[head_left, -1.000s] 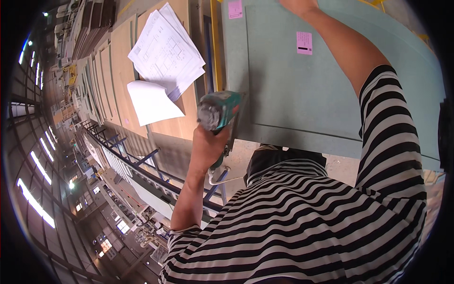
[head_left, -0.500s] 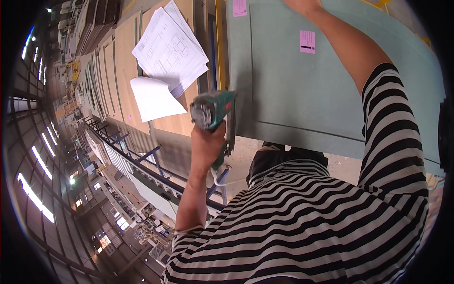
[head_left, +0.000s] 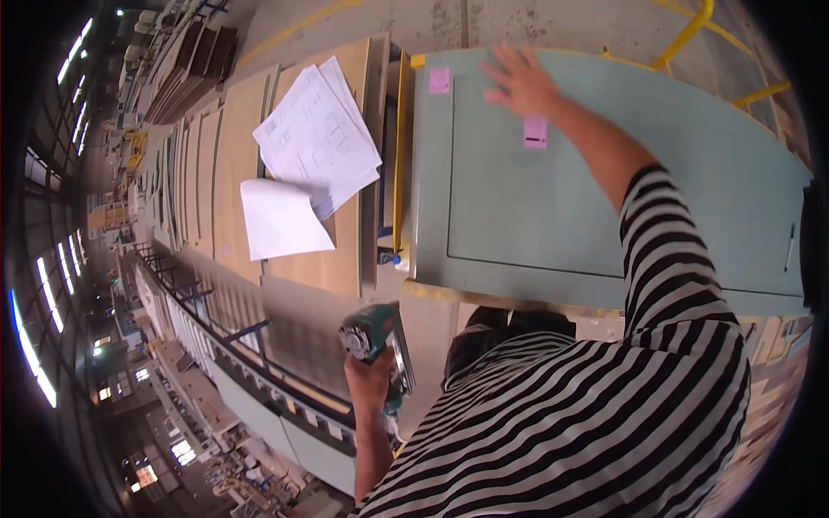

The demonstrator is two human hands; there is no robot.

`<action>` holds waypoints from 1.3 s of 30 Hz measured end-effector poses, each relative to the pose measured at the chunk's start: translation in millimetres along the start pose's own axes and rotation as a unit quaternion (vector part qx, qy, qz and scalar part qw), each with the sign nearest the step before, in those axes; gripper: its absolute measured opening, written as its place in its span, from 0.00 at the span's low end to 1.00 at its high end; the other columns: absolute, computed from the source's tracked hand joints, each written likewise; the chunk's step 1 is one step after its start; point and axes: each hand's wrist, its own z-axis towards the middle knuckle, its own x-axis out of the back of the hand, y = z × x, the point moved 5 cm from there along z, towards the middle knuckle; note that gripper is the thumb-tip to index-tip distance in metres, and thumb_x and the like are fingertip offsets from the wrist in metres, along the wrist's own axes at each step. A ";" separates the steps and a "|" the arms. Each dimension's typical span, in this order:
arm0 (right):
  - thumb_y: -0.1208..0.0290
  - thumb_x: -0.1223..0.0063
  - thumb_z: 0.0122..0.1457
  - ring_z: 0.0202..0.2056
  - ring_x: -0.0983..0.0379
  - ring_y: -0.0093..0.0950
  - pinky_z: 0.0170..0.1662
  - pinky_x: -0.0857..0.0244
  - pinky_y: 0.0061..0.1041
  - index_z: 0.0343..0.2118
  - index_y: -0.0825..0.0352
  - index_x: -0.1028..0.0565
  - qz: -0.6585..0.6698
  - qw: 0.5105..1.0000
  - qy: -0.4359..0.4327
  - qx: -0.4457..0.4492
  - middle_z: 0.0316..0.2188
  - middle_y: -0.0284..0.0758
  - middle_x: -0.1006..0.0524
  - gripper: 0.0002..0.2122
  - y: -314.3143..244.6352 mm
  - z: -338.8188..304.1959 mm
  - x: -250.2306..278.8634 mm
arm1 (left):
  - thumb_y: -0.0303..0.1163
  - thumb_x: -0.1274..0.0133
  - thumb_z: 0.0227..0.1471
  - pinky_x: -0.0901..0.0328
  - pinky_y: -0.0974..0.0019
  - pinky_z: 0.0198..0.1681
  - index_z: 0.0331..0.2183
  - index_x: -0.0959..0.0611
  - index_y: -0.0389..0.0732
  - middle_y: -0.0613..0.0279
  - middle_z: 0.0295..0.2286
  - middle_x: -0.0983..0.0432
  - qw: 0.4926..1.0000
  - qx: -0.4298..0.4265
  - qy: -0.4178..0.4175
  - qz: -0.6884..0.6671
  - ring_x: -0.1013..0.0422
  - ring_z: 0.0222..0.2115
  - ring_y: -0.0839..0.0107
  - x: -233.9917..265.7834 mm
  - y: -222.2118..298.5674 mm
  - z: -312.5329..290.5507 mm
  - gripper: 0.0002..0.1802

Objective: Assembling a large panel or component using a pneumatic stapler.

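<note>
My left hand point(head_left: 370, 380) is wrapped round the grip of a green pneumatic nail gun point(head_left: 376, 326), held low on the left, away from the panel. An air hose seems to run off the bottom of its grip. My right hand point(head_left: 522, 82), fingers spread, is over the far part of a large grey-green panel point(head_left: 535, 216); whether the palm touches it I cannot tell. Just below that hand a pink label point(head_left: 535, 134) is stuck on the panel, and a second pink label point(head_left: 439, 80) marks its far left corner. A thin groove frames the panel's face.
Left of the panel, printed drawings point(head_left: 315, 129) and a curled white sheet point(head_left: 281, 216) lie on wooden boards point(head_left: 233, 164). A rail with blue supports point(head_left: 246, 332) runs along the lower left. Yellow metal bars point(head_left: 686, 34) stand beyond the panel at the far right.
My left hand has drawn the nail gun down toward me, away from the panel's left edge. The head view has shifted, so my whole right hand now shows over the panel.
</note>
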 end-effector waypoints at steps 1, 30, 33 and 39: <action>0.43 0.55 0.67 0.74 0.59 0.46 0.73 0.64 0.52 0.71 0.56 0.41 0.015 1.000 -0.026 0.010 0.72 0.49 0.48 0.34 -14.7 -16.2 -0.6 | 0.27 0.40 0.50 0.33 0.70 0.23 0.29 0.19 0.35 0.67 0.20 0.24 1.000 0.004 -0.002 0.001 0.28 0.18 0.77 -1.3 -11.9 -3.4 0.06; 0.53 0.40 0.58 0.57 0.31 0.41 0.59 0.39 0.43 0.55 0.59 0.23 0.145 0.989 -0.025 -0.026 0.51 0.41 0.24 0.24 -104.0 -394.4 150.7 | 0.27 0.39 0.55 0.37 0.71 0.20 0.30 0.20 0.37 0.70 0.20 0.26 0.948 -0.208 -0.210 -0.121 0.32 0.17 0.80 -72.5 -3.4 -109.3 0.07; 0.54 0.39 0.58 0.54 0.29 0.41 0.56 0.36 0.44 0.52 0.60 0.21 0.120 0.991 0.037 -0.040 0.48 0.41 0.22 0.22 -15.4 -366.1 155.1 | 0.28 0.39 0.55 0.37 0.71 0.20 0.31 0.21 0.37 0.71 0.20 0.26 0.952 -0.197 -0.216 -0.091 0.32 0.17 0.80 -92.4 18.6 -109.7 0.07; 0.54 0.37 0.57 0.54 0.28 0.42 0.56 0.34 0.43 0.53 0.60 0.22 0.023 0.989 0.075 -0.123 0.50 0.42 0.22 0.23 193.9 -287.3 141.8 | 0.29 0.38 0.54 0.38 0.71 0.22 0.34 0.19 0.36 0.71 0.20 0.26 0.970 -0.173 -0.170 -0.032 0.33 0.19 0.81 -141.4 83.7 -117.9 0.08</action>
